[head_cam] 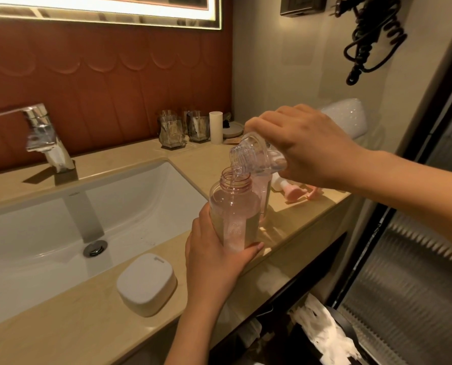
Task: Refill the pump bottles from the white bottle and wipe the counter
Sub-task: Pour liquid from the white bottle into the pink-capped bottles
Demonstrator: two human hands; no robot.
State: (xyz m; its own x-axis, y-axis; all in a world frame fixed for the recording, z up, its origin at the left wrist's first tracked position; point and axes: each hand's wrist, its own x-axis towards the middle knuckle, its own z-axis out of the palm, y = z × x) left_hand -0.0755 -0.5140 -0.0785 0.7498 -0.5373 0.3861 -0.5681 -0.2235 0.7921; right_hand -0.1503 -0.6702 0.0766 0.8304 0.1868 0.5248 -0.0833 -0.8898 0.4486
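My left hand (214, 262) grips a clear pink pump bottle (234, 206) that stands upright on the beige counter (82, 320), its top open and its pump off. My right hand (309, 146) holds the white bottle (343, 117) tilted mouth-down. Its clear threaded neck (248, 151) hangs just over the pink bottle's opening, and a thin stream of liquid runs in. The pink bottle is well over half full. A second clear bottle (263, 193) stands right behind it. Pink pump heads (295, 192) lie on the counter under my right wrist.
A white sink basin (61, 214) with a chrome faucet (43, 135) fills the left. A white soap box (146, 283) sits on the front counter. Glass tumblers (185, 127) and a white cup (216, 126) stand at the back. A lined bin (324, 335) is below right.
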